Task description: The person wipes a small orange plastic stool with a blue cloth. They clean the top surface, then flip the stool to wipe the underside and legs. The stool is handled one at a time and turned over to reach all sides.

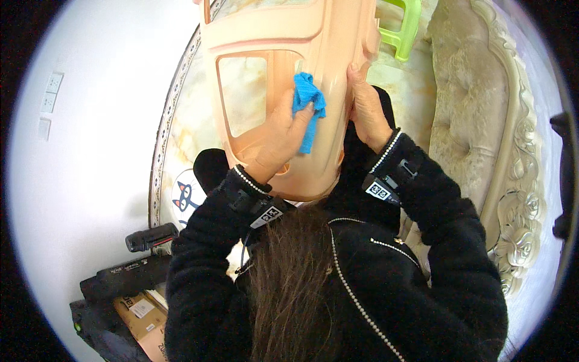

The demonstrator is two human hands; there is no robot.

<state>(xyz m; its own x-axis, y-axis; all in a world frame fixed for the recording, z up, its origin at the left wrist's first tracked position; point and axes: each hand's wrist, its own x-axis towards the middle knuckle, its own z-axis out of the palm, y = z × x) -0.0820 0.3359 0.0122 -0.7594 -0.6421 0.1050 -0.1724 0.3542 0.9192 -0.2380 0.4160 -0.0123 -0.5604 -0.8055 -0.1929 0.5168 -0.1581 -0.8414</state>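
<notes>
A peach-coloured moulded plastic piece with window-like openings (271, 38) stands before me, its near end close to my lap and its far end cut off by the picture's top edge. My left hand (287, 131) grips a crumpled blue cloth (309, 97) between thumb and fingers, and the cloth lies against the plastic beside the lower opening. Part of the cloth hangs below the thumb. My right hand (367, 106) holds the right side of the piece, thumb on its surface; the other fingers are mostly hidden behind the edge.
A tufted sofa with a carved frame (466, 104) runs along the right. Behind the piece is a green plastic stool (405, 34). A white wall (99, 113) rises at left, with a cardboard box (135, 312) and black cases (126, 276) at lower left.
</notes>
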